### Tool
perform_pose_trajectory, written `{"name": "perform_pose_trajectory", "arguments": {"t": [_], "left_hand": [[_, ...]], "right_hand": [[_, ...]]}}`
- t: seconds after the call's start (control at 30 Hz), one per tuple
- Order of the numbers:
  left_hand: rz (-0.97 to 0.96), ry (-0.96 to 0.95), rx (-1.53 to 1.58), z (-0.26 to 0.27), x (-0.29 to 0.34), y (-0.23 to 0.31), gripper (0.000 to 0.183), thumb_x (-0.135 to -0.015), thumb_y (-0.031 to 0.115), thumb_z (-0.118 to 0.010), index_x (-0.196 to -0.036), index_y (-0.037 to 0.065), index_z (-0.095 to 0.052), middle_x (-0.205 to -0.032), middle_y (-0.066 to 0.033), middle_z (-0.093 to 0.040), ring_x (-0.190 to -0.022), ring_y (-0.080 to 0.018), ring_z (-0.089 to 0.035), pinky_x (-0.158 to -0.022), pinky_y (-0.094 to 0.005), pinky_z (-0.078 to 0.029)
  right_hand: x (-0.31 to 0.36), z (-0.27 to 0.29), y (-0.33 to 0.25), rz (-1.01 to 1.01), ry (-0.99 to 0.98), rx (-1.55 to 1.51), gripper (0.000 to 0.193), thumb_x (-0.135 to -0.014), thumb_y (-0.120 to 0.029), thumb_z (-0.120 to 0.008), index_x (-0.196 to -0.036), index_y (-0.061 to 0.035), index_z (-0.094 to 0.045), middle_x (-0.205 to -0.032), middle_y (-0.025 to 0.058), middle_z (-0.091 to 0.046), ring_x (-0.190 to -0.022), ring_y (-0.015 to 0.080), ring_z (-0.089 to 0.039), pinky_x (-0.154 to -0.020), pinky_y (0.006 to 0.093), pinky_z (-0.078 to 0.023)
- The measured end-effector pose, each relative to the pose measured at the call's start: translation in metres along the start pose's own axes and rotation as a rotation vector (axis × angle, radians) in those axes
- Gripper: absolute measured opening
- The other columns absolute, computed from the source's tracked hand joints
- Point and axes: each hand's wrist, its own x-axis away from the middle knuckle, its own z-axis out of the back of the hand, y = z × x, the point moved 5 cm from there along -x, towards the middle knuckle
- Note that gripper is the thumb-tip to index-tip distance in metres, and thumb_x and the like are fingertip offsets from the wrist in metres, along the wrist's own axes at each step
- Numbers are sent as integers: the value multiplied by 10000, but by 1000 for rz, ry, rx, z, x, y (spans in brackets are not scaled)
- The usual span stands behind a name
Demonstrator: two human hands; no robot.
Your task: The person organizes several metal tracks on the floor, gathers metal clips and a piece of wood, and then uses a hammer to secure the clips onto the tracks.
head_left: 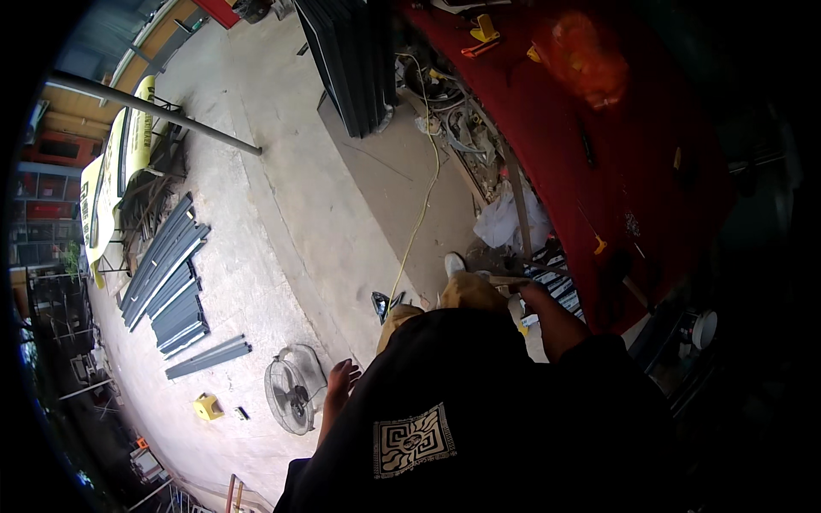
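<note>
My left hand [341, 377] hangs low beside my body, fingers loosely bent and partly apart, holding nothing that I can see. A grey standing fan [292, 390] is the thing closest to it. My right hand [536, 297] is in front of my right hip, closed around a short tan, stick-like thing [508, 280]; its kind is too small to tell. Beyond that hand runs the edge of a table covered in red cloth [633, 197]. On the cloth lie a yellow-handled screwdriver [600, 246], an orange cutter [481, 50] and a crumpled orange plastic bag [586, 64].
Dark frames [346, 68] stand stacked ahead. A yellow cable [425, 201] crosses the floor towards my feet. Grey metal profiles [175, 286] lie at the left, near a yellow stool [208, 407]. Scrap and a white plastic bag [513, 221] sit under the table edge.
</note>
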Motion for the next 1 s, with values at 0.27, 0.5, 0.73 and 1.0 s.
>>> {"name": "perform_pose_trajectory", "arguments": {"t": [0.27,0.5,0.73,1.0], "left_hand": [[91,-86,145,-11,-48,70,545,-1097,365,-611,-1525,38,-531,-1343,-168,-703,-1214,-312,-701,-1018,-443,-549],[96,-77,347,-32,-163,205,504,-1090,349,-625,-1479,33,-574,-1291,-149,-729,-1105,-270,-728,-955,-396,-565],[77,-496,258,-130,-277,339,630,-1051,573,-633,-1442,79,-626,-1202,-114,-743,-1156,-217,-691,-972,-376,-536],[416,-617,1073,-220,-355,374,810,-936,837,-589,-1395,169,-602,-1218,-37,-724,-1075,-201,-683,-1011,-368,-514]], "right_hand": [[15,-5,-255,116,7,340,600,-1076,-573,-549,-957,-17,-740,-751,127,-739,-628,315,-717,-681,482,-593],[21,-45,-420,354,-99,262,533,-1088,-441,-556,-859,21,-691,-684,132,-700,-523,272,-681,-593,419,-584],[20,-129,-536,431,-280,472,385,-1055,-338,-607,-959,34,-582,-664,126,-617,-530,250,-646,-508,430,-539],[-42,-218,-598,629,-434,759,440,-1042,-371,-558,-1196,39,-607,-1115,339,-713,-1101,525,-676,-939,582,-531]]}}
